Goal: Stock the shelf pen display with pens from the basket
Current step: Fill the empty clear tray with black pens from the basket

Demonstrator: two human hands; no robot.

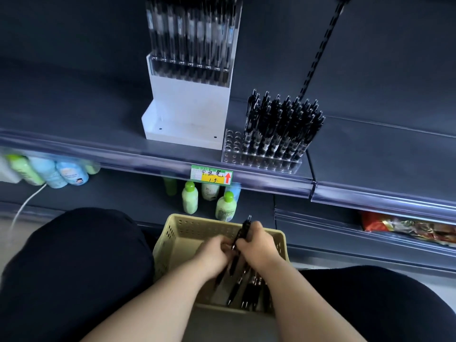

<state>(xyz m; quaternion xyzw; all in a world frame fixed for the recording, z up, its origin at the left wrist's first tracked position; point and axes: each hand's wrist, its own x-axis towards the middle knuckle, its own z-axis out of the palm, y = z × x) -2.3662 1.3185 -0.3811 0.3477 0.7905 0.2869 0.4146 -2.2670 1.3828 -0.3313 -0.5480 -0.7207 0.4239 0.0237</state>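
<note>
While both hands were held over the yellow basket (172, 233), a black pen (243, 229) was grasped in the clenched grip of the right hand (257, 245), its clip end raised toward the far rim. The left hand (213, 253) was held against the right with fingers curled; whether its grip was closed on anything could not be told through the blur. More loose pens (246, 290) were left lying at the near end of the basket. On the shelf (98, 134) beyond, a clear holed rack (232, 144) was filled on its right with upright pens (281, 124). A white stand (187, 107) was set just left of it. The shelf's front rail, marked with a price tag (211, 175), was placed between basket and rack. Green-capped bottles (190, 198) were stood on the lower shelf just beyond the basket.
</note>
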